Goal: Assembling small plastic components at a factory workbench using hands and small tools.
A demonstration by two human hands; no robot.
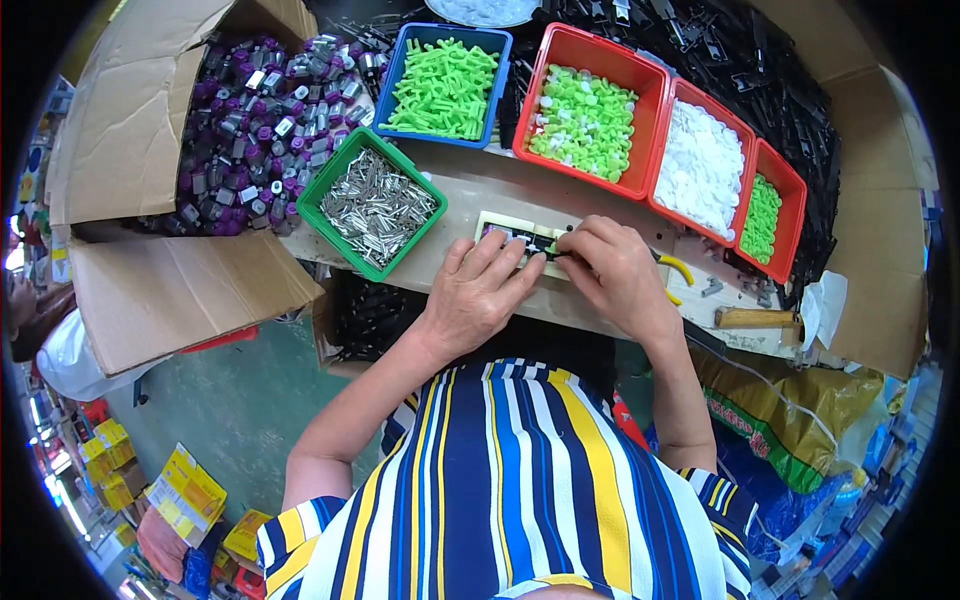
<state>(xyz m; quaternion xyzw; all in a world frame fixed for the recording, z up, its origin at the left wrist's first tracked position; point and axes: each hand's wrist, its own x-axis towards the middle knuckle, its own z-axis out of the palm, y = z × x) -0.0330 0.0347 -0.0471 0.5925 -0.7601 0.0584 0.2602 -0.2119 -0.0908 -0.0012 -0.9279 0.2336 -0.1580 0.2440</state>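
Observation:
A cream block-shaped holder (487,217) lies on the bench in front of me. In it sits a narrow black plastic part (541,242) with small white pieces and a purple-and-grey motor at its left end. My left hand (472,300) grips that part from the near side, fingers bent over it. At its right end, the fingertips of my right hand (622,272) are pinched together, with a bit of bright green beside them. What the right fingers hold is hidden. A green bin of small metal pins (371,204) stands to the left of the holder.
Behind are a blue bin (388,128) of green parts and red bins (646,190) of green and white pieces. A carton (120,150) of purple-and-grey motors leans left; black parts (700,40) heap behind. Yellow-handled pliers (679,268) and a wooden handle (757,318) lie right.

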